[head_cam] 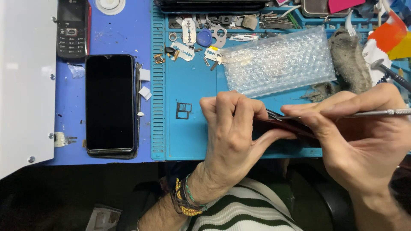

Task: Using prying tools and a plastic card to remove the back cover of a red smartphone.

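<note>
My left hand grips the edge of a dark red flat phone part, fingers curled over it, near the front of the blue work mat. My right hand holds a thin metal tool like a pen. The tool's tip meets the part between my two hands. Most of the part is hidden under my fingers. Woven bracelets circle my left wrist.
A black smartphone lies screen up at left, with a small keypad phone behind it. A small card tray sits on the mat. Bubble wrap, a grey rag, razor blades and small metal pieces crowd the back.
</note>
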